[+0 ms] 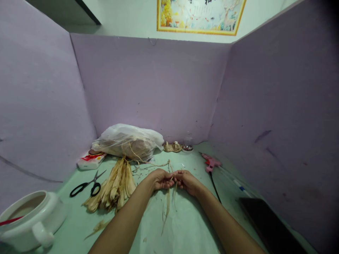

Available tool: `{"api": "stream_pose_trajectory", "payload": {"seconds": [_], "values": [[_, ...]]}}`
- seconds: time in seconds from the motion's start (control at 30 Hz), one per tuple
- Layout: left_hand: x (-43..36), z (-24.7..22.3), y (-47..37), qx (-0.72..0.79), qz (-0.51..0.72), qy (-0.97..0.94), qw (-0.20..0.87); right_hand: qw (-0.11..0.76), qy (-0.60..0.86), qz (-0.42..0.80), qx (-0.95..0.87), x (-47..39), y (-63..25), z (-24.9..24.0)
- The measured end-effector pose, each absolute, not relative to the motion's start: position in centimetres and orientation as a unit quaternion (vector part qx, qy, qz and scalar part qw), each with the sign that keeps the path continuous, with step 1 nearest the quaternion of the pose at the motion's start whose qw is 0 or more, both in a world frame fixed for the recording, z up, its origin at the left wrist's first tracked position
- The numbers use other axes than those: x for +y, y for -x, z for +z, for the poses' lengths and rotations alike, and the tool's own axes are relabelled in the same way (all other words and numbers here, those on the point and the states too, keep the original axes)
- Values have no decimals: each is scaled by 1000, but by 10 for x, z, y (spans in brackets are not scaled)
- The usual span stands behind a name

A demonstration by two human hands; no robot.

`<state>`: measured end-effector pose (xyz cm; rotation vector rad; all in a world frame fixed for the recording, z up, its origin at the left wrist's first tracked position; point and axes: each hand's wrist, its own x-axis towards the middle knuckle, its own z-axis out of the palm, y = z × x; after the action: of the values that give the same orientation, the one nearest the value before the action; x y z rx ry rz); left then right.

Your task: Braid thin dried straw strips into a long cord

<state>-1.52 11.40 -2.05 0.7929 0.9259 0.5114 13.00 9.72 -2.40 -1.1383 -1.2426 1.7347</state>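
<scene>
My left hand and my right hand meet above the middle of the table, fingertips almost touching. Both are closed in a pinch on a thin cord of dried husk, which looks twisted. From my fingers the cord rises to a bend, then runs left towards a bundle of dried husks. Loose husk strips hang below my hands towards me. The exact spot where the fingers grip is partly hidden by the fingers themselves. The bundle lies fanned out to the left of my left hand.
Black-handled scissors, a tissue pack and a white pot stand left. A plastic bag lies behind, beside woven pieces and a small dish. Right are a pink glue gun and a black slab.
</scene>
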Motion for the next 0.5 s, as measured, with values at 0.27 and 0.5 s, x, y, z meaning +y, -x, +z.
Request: {"api": "stream_pose_trajectory", "payload": {"seconds": [0.27,0.5], "values": [[111,-11,12,487,218,-380,755,354,438,678,-473,97,-133,-21],[108,-10,9,531,232,-444,684,365,454,652,-485,99,-132,-24]]}}
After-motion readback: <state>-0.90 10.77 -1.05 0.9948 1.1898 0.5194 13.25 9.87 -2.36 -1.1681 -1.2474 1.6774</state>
